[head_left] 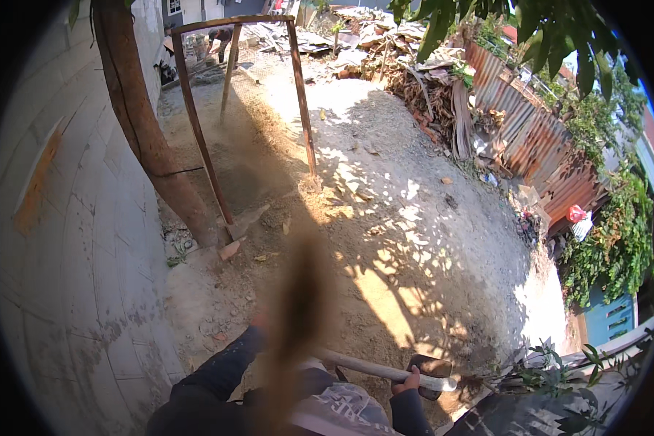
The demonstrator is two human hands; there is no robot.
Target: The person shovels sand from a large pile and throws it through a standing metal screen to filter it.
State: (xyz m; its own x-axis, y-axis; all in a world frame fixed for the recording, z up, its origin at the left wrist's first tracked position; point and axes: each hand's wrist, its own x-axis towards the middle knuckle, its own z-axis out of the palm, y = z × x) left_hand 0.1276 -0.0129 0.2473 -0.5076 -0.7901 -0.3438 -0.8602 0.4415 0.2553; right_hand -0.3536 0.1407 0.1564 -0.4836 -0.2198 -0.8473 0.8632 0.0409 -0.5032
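My right hand [407, 381] is closed round the pale wooden handle [363, 365] of what looks like a hoe, low in the view. Its dark metal blade [429, 367] sits at the right end of the handle, just beyond my fingers. My left forearm [229, 357] reaches forward, and my left hand [259, 320] shows only in part. A blurred brown shape [301, 305] close to the camera hides its fingers and the handle's left end. Below lies loose brown soil [341, 291], dappled with sunlight.
A propped wooden frame [299, 94] with fine mesh stands ahead, beside a leaning tree trunk [139, 123]. A block wall [87, 254] runs along the left. Rubble and boards [429, 87] lie before a rusty corrugated fence [519, 109]. A person [225, 41] bends over at the back.
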